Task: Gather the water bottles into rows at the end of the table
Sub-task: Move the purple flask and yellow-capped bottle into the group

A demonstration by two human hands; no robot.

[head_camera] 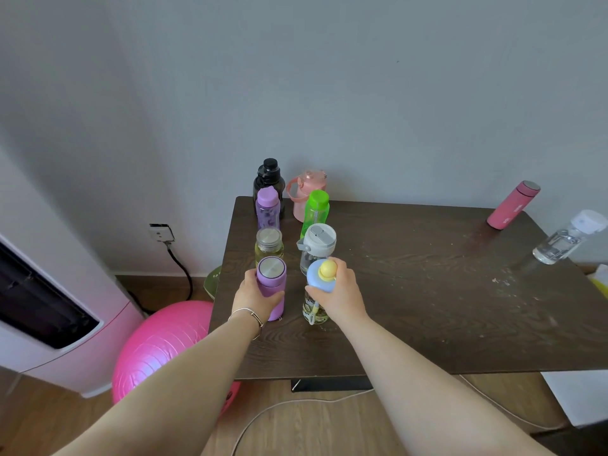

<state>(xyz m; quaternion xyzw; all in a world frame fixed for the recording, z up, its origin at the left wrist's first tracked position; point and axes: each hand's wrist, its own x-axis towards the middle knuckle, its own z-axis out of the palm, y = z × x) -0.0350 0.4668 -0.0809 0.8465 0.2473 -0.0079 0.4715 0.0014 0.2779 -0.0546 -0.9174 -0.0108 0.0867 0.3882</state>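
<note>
Two rows of bottles run along the left end of the dark wooden table [427, 291]. Left row, far to near: black bottle [269, 179], purple printed bottle [267, 207], yellow-tinted bottle with a metal lid [269, 245], purple flask [271, 284]. Right row: pink jug [309, 192], green bottle [316, 210], grey-lidded bottle [317, 245], clear bottle with a blue lid and yellow knob [318, 291]. My left hand [255, 296] grips the purple flask. My right hand [342, 291] grips the blue-lidded bottle. A pink flask [513, 205] and a clear white-capped bottle [566, 236] stand far right.
A pink exercise ball [164, 343] lies on the floor left of the table, beside a white-pink appliance [49, 307]. A wall socket [161, 232] with a black cable is behind. A white cable [296, 406] runs across the wooden floor under the table.
</note>
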